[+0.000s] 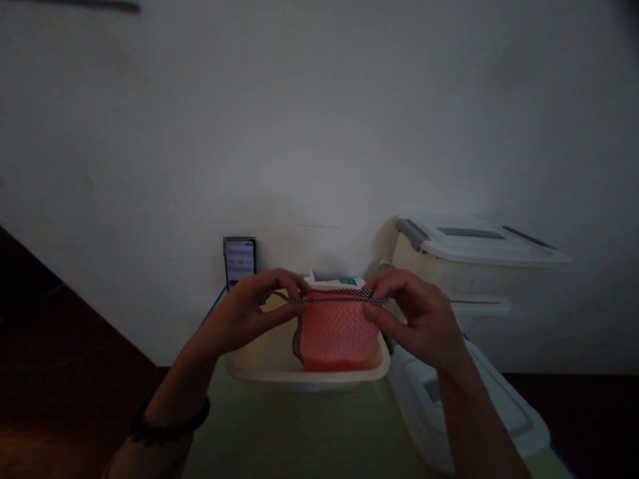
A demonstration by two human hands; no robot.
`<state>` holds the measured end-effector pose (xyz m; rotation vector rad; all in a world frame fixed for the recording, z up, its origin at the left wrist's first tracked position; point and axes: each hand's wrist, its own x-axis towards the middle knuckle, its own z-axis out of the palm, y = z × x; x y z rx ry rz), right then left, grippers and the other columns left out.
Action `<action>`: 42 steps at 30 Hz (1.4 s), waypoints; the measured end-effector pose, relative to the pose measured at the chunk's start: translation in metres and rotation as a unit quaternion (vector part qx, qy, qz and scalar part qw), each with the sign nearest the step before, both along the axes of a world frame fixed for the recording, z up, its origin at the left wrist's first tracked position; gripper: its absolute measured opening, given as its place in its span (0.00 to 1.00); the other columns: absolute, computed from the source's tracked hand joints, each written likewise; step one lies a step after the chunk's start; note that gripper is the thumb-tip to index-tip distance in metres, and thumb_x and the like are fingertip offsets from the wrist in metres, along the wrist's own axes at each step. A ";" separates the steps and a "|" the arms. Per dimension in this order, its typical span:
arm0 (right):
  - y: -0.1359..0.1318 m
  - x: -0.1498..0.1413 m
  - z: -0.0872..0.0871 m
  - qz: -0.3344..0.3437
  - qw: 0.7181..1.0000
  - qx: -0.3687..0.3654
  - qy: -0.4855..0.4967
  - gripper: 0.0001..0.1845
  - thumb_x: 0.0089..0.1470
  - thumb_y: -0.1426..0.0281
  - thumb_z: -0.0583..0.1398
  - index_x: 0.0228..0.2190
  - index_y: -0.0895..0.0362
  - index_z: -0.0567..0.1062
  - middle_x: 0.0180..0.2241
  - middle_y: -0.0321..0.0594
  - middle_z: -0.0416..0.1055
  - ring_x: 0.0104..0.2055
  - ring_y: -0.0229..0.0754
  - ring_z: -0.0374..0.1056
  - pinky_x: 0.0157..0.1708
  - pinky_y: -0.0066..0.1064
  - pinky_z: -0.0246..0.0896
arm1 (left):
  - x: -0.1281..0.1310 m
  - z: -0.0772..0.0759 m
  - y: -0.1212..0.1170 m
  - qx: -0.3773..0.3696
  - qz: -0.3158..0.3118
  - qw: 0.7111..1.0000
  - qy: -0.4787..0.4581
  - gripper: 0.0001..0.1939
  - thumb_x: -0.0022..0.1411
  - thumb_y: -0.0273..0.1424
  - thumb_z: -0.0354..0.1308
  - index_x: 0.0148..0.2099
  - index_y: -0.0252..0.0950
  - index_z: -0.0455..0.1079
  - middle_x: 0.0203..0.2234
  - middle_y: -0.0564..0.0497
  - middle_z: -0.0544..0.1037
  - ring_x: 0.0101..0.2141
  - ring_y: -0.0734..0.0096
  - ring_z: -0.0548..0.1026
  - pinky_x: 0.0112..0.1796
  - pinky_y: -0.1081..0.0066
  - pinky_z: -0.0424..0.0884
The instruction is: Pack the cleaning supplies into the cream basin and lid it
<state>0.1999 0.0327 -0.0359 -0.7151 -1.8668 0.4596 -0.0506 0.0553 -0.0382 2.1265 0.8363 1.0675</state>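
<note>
A pinkish-red woven pouch (pixel 342 332) with black-and-white checked edging hangs from both my hands over a cream plastic bin (pixel 249 372). My left hand (pixel 259 303) pinches the edging at its upper left corner, thumb below and fingers above. At the upper right corner my right hand (pixel 412 313) grips the same trim between thumb and fingers. The two strips of trim run nearly parallel with a narrow gap between them. More edging curves down the pouch's left side. Whether anything is inside the pouch cannot be made out.
A phone (pixel 240 261) with a lit screen leans on the wall behind my left hand. At the right stands a lidded storage box (pixel 464 266). A loose white lid (pixel 424 412) lies on the green table (pixel 299 432), partly behind my right forearm.
</note>
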 end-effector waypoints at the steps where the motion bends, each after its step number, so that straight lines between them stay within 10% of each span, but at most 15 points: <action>1: 0.000 -0.001 0.000 0.005 1.000 0.003 0.003 0.08 0.48 0.76 0.61 0.30 0.53 0.68 0.30 0.37 0.70 0.35 0.39 0.67 0.35 0.33 0.64 | 0.000 -0.001 0.000 -0.007 -0.013 1.000 0.017 0.04 0.57 0.30 0.59 0.32 0.37 0.67 0.43 0.47 0.76 0.45 0.66 0.73 0.46 0.69 0.66; 9: -0.002 -0.002 0.000 0.058 0.998 -0.008 0.013 0.11 0.46 0.80 0.61 0.30 0.53 0.68 0.32 0.37 0.70 0.35 0.39 0.68 0.35 0.33 0.64 | 0.003 -0.001 0.003 -0.007 -0.020 0.999 0.041 0.03 0.56 0.30 0.60 0.32 0.37 0.70 0.36 0.50 0.78 0.38 0.69 0.75 0.39 0.72 0.69; 19: 0.002 0.005 0.009 -0.056 0.982 0.118 -0.140 0.08 0.51 0.77 0.60 0.34 0.55 0.72 0.30 0.37 0.70 0.33 0.38 0.67 0.34 0.32 0.64 | -0.009 0.013 -0.009 0.085 0.076 0.993 -0.026 0.03 0.52 0.28 0.63 0.29 0.37 0.70 0.31 0.49 0.77 0.34 0.70 0.75 0.36 0.72 0.71; 42: -0.003 -0.002 0.008 -0.038 0.994 0.069 -0.073 0.08 0.47 0.76 0.63 0.24 0.57 0.67 0.29 0.36 0.72 0.32 0.33 0.69 0.32 0.26 0.62 | -0.008 0.013 -0.012 0.097 0.048 0.993 -0.039 0.06 0.54 0.23 0.61 0.30 0.37 0.68 0.31 0.56 0.75 0.34 0.79 0.73 0.36 0.79 0.68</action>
